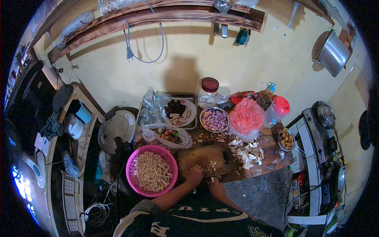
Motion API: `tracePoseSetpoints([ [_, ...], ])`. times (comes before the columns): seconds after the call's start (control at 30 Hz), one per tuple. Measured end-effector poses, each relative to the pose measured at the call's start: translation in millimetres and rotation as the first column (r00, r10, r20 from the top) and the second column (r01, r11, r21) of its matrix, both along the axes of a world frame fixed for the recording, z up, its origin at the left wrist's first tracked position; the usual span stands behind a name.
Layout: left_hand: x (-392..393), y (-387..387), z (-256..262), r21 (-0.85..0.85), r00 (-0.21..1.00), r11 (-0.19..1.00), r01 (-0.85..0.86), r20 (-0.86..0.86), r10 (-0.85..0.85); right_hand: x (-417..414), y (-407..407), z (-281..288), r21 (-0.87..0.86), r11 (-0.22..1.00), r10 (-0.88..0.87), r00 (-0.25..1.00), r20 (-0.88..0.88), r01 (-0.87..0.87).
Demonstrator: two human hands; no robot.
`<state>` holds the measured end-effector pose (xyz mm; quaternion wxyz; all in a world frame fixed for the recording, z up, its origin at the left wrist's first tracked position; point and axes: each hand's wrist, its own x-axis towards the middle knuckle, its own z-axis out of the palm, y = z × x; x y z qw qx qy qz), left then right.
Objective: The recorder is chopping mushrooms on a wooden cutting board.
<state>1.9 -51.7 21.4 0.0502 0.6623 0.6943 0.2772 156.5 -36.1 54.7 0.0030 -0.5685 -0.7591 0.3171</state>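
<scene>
My right hand (217, 188) is closed around the handle of a knife (208, 171), at the front edge of a worn wooden cutting board (192, 157). The thin blade slants up and to the left over the board. Just left of the blade lies my left hand (195, 175), fingers bent down on the board; whether they pinch a piece is hidden. A few small pale cubes (213, 163) are scattered on the board beyond the knife. To the left, a pink plastic basket (129, 173) holds many pale diced pieces (152, 170) and some longer sticks.
Pale peelings (247, 152) are heaped right of the board. Behind stand a bowl of purple cubes (214, 119), a clear bag of scraps (168, 136), a plate (189, 108), a red plastic bag (247, 114) and a lidded jar (208, 93). A strainer of brown balls (286, 139) sits near the stove (314, 133).
</scene>
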Motion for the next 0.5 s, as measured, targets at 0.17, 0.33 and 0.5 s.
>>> tracePoseSetpoints([
  [0.17, -2, 3, -10, -0.057, 1.0, 0.998, 0.022, 0.015, -0.021, -7, 5, -17, 0.04, 0.998, 0.044, 0.998, -0.036, -0.042],
  [0.33, 1, 5, -23, 0.031, 0.999, 0.999, 0.035, 0.001, -0.035, -11, 15, -25, 0.054, 0.996, 0.075, 0.997, -0.018, -0.074],
  [0.5, -1, 8, -36, -0.094, 0.997, 0.996, -0.005, 0.077, 0.012, -15, 18, -18, 0.134, 0.978, 0.163, 0.986, -0.024, -0.159],
])
